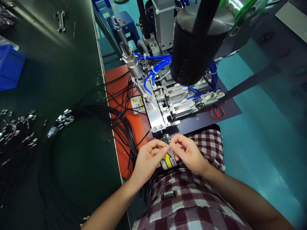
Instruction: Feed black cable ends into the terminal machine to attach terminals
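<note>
My left hand (150, 157) and my right hand (188, 153) meet fingertip to fingertip at the front edge of a metal assembly machine (157, 111). Both are closed in a pinch. What lies between the fingertips is too small and too covered to name. Just below them a label with a yellow arrow (168, 160) shows. To the left, a bundle of black cables (124, 127) lies over the orange-red board (140, 126) beside the machine. One black cable end runs toward the machine's front, near my left hand.
Red-handled scissors (217, 112) rest on the dark plate at right. On the green table (79, 64) at left are a wrench (61, 21), a blue bin (11, 65) and cables with metal connectors (64, 118). A black cylinder (192, 48) hangs over the machine.
</note>
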{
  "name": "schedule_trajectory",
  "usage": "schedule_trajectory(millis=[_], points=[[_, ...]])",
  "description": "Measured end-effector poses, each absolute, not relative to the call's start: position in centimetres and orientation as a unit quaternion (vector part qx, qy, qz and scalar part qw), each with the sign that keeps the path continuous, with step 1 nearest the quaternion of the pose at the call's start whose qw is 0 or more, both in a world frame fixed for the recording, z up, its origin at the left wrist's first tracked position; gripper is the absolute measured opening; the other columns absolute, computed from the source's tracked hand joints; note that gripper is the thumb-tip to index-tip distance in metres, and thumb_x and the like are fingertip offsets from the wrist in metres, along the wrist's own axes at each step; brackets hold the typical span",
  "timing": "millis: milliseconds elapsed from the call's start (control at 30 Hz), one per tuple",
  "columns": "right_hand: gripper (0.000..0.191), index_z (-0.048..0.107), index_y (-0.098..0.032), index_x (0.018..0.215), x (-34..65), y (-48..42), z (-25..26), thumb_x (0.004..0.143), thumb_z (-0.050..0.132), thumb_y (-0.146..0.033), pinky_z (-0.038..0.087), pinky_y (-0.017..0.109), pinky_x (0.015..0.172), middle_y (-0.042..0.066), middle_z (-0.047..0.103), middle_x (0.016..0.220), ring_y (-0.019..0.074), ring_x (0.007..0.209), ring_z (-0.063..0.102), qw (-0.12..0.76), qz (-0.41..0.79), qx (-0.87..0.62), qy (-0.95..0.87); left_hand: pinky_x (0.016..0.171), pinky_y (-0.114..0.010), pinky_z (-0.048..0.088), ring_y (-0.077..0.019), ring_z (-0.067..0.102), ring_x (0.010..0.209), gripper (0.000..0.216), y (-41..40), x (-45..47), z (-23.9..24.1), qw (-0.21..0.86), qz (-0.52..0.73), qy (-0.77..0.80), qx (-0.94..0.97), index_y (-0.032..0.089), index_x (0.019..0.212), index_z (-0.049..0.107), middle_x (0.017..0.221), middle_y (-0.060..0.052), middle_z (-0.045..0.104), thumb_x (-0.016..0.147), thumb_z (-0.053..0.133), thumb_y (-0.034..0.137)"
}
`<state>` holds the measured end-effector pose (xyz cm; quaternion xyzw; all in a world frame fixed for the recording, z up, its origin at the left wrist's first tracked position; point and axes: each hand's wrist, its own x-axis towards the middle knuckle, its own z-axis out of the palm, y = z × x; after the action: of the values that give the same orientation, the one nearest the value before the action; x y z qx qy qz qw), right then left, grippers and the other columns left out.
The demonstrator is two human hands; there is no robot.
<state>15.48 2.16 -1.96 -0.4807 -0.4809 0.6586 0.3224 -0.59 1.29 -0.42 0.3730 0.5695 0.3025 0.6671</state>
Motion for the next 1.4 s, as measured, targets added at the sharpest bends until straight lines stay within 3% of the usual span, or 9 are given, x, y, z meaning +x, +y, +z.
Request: schedule_trajectory(millis=[133, 267, 533, 1400], points=[[0.019, 0.048, -0.019, 0.078, 15.6, 2.8, -2.6, 0.089, 0.055, -0.033, 0.031, 0.021, 0.045, -0.008, 0.043, 0.050, 0.0074, 0.044, 0.037, 0.342, 0.689, -0.469, -0.434, 0.058, -0.022, 0.045, -0.0118, 0.057, 0.068, 0.011, 1.6, -1.4, -0.6, 0.520, 0.319, 0.579, 0.541, 0.017, 0.088, 0.063, 0.080, -0.002, 0.061, 0.085, 0.060, 0.027], [0.021, 0.049, -0.019, 0.078, 15.6, 3.8, -3.4, 0.087, 0.057, -0.035, 0.030, 0.021, 0.045, -0.008, 0.044, 0.050, 0.0075, 0.045, 0.037, 0.350, 0.674, -0.491, -0.427, 0.076, -0.027, 0.048, -0.0150, 0.057, 0.086, 0.015, 2.2, -2.3, -1.4, 0.336, 0.316, 0.528, 0.713, 0.018, 0.095, 0.064, 0.090, -0.005, 0.059, 0.090, 0.050, 0.015], [0.025, 0.048, -0.019, 0.077, 15.4, 4.6, -5.1, 0.086, 0.058, -0.040, 0.030, 0.023, 0.047, -0.007, 0.045, 0.050, 0.0086, 0.045, 0.038, 0.334, 0.680, -0.501, -0.419, 0.064, -0.022, 0.049, -0.0123, 0.055, 0.073, 0.036, 2.7, -3.4, -2.9, 0.225, 0.194, 0.470, 0.831, 0.018, 0.119, 0.060, 0.087, -0.005, 0.053, 0.092, 0.039, 0.009], [0.024, 0.049, -0.019, 0.081, 15.4, 4.7, -6.6, 0.089, 0.054, -0.041, 0.035, 0.024, 0.049, -0.007, 0.047, 0.053, 0.0101, 0.047, 0.044, 0.339, 0.652, -0.503, -0.455, 0.068, -0.028, 0.054, -0.0163, 0.057, 0.080, 0.037, 2.6, -3.2, -3.9, 0.175, 0.163, 0.472, 0.848, 0.013, 0.121, 0.059, 0.096, -0.010, 0.053, 0.090, 0.038, 0.008]])
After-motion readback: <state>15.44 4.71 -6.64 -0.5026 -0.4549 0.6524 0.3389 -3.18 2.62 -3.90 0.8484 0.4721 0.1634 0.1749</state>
